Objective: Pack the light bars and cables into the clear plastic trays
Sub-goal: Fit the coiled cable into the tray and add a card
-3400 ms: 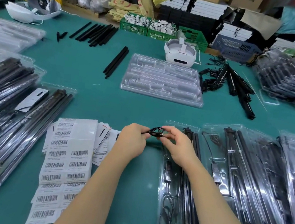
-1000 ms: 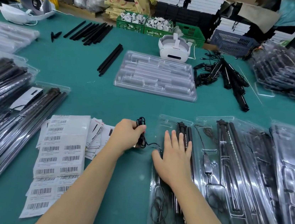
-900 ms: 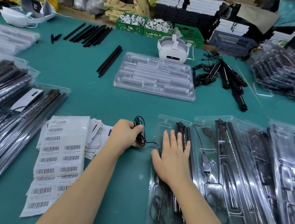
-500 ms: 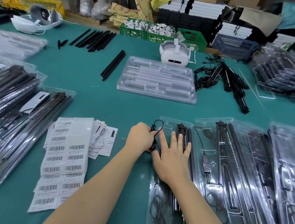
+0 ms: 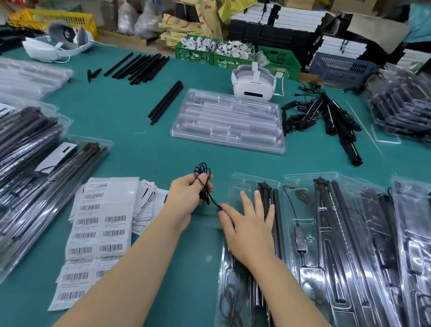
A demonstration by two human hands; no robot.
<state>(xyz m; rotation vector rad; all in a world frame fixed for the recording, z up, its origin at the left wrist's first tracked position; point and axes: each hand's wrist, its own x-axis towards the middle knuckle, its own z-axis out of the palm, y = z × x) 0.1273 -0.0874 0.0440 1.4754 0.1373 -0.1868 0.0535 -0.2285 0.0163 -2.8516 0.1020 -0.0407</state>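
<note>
Head view of a packing station on a green counter (image 5: pixel 134 153). The left hand (image 5: pixel 185 200) has its fingers curled round a bundled black cable (image 5: pixel 202 180), whose loops stick up above the knuckles; it sits just left of the nearest clear plastic tray (image 5: pixel 241 191). One strand of the cable runs from this hand toward the thumb of the right hand (image 5: pixel 248 230). The right hand lies flat with fingers straight and slightly spread, palm down on the upper left part of that tray, its fingertips (image 5: pixel 258 195) beside the black light bars (image 5: pixel 271 205) seated lengthwise in the tray. A second, loosely coiled cable (image 5: pixel 231 309) lies in the lower part of the same tray.

To the right, further filled trays (image 5: pixel 361 249) overlap one another, each holding dark bars and wiring. To the left of the hands, sheets of barcode labels (image 5: pixel 101 225) lie on the counter, and beyond them stand stacks of packed trays (image 5: pixel 17 179). In the centre of the counter rests an empty clear tray (image 5: pixel 230 121), with a pair of loose black bars (image 5: pixel 166 103) to its left and a tangle of bars and cables (image 5: pixel 325 119) to its right. A white headset (image 5: pixel 253 85) sits just behind the empty tray, and a second headset (image 5: pixel 58 43) lies at the far left. More loose bars (image 5: pixel 139 68) are grouped near the far edge. Green crates (image 5: pixel 236 54) stand behind the counter.
</note>
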